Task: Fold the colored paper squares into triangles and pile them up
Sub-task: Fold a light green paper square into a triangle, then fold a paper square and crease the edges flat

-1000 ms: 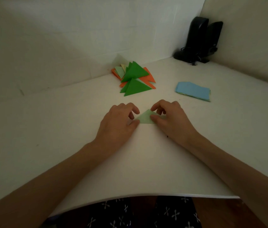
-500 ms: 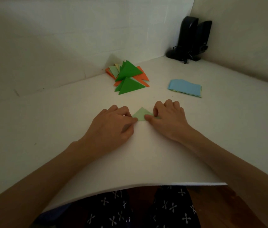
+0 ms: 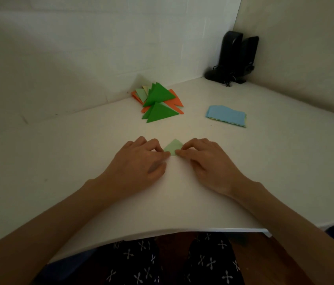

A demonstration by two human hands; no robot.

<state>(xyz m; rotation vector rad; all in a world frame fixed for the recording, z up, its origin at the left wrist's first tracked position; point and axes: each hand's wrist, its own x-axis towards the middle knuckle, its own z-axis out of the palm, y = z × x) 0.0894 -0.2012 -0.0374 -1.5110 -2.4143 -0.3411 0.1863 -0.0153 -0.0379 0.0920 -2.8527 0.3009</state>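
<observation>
Pale green triangle (image 3: 173, 146) flat on worktop (image 3: 80, 151) between left grip (image 3: 139, 161) and right grip (image 3: 205, 161), each pinched closed on one lower corner, tip pointing away.

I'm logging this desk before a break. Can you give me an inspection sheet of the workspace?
Surface: white table, near edge in view.
Job's things: light green triangle flat between both hands; pile of folded triangles, green and orange, at the back by the wall; stack of blue squares to its right, unfolded.
Clutter: black speakers in the far right corner.
Grips: left hand pinches the triangle's left corner; right hand pinches its right corner.
Cables: cable bunched at the speakers' base.
Surroundings: pale walls behind and to the right.
</observation>
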